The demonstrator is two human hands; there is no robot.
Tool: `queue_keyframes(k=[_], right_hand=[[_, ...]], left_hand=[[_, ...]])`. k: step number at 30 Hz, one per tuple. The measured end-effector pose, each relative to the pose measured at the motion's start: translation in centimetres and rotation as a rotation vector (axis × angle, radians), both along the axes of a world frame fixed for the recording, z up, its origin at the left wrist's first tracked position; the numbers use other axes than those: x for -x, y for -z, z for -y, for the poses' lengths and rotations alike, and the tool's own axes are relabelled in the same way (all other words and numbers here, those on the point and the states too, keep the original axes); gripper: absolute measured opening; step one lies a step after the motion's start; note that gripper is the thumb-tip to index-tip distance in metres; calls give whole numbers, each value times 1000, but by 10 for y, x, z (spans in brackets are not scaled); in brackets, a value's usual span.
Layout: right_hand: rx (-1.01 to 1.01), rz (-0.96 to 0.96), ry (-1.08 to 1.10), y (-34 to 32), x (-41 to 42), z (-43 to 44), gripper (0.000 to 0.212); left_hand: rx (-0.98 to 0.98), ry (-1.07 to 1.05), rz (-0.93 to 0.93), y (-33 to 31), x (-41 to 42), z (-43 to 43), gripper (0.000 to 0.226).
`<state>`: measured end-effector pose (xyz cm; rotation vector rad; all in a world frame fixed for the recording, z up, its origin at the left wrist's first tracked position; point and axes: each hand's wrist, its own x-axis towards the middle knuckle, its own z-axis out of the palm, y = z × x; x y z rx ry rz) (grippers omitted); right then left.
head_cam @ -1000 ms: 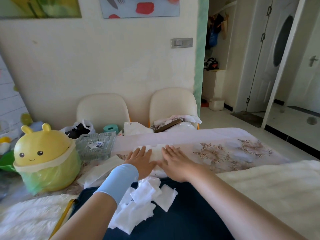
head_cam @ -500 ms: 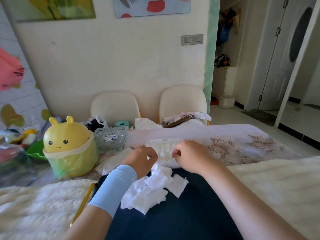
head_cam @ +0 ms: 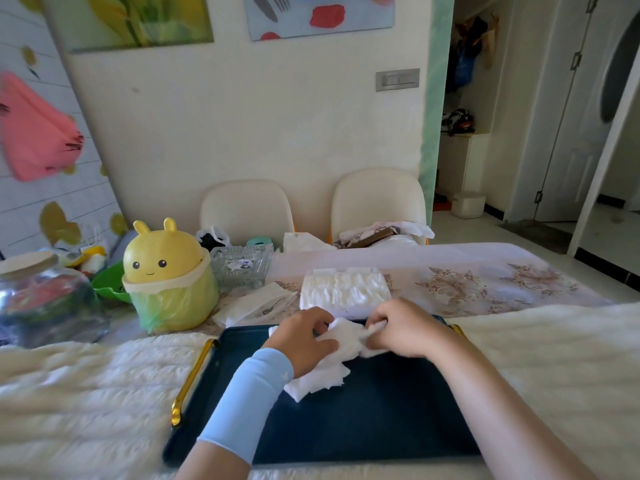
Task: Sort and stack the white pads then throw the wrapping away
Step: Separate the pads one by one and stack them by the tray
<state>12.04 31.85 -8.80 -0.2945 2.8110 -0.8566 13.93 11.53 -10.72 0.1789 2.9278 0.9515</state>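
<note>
Both hands were over the dark blue tray (head_cam: 363, 420), which lay on the worktop (head_cam: 485, 282) between two cream fluffy covers (head_cam: 86, 393). The left hand (head_cam: 304, 337), with a light blue sleeve (head_cam: 249, 403) on its forearm, had its fingers (head_cam: 313, 317) curled around a bunch of loose white pads (head_cam: 346, 337). The right hand (head_cam: 405, 327) pinched the other side of the same bunch with bent fingers (head_cam: 381, 315). More of these pads lay in a heap on the tray, under and just in front of the left hand. Just behind the hands, touching the far edge of the tray, lay a flat white pack of pads (head_cam: 344, 289) in its wrapping. To the left of the tray stood a yellow bin (head_cam: 166, 282) with a small face and a green bag inside. A glass dish (head_cam: 242, 268) stood behind the bin, and a white napkin (head_cam: 256, 306) lay between the bin and the pack.
</note>
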Motion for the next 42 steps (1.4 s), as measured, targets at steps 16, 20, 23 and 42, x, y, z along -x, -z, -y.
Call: queue_keyframes(k=[16, 20, 23, 42], right_hand=[[616, -124, -80, -19, -19, 59, 35], [289, -268, -134, -14, -3, 76, 16], [0, -289, -240, -11, 7, 95, 18], [200, -156, -221, -9, 8, 90, 24]], left_hand=[[-973, -264, -14, -26, -27, 31, 16], [-1070, -431, -77, -24, -21, 61, 10], [-970, -479, -135, -17, -16, 73, 9], [-776, -477, -198, -9, -5, 69, 14]])
